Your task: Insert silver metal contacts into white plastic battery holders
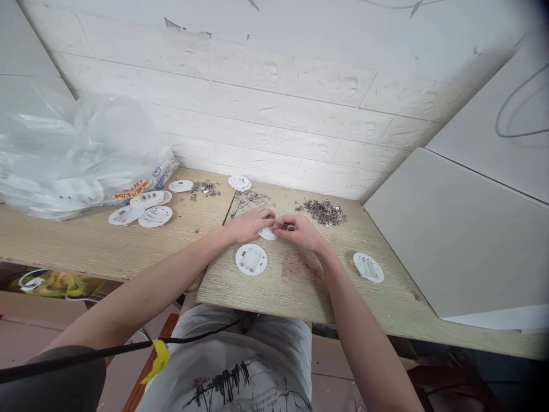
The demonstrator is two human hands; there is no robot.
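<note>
A round white plastic cover (pixel 267 234) lies on the table under my hands, partly hidden by my fingers. My left hand (pixel 252 225) is closed on its left side, fingers bent over its far edge. At its right edge is my right hand (pixel 300 230), thumb and fingers pinched together. A thin dark piece shows between those fingers, too small to name. Just in front lies another round white cover (pixel 251 260) with battery-like slots facing up. Beyond my right hand is a heap of small metal pieces (pixel 326 212).
A clear plastic bag (pixel 86 149) of white covers stands at the left, with several loose covers (pixel 155 216) beside it. One cover (pixel 368 267) lies at the right. Smaller metal piles (pixel 206 189) lie near the white brick wall (pixel 257 114). A grey panel (pixel 463 229) borders the table's right side.
</note>
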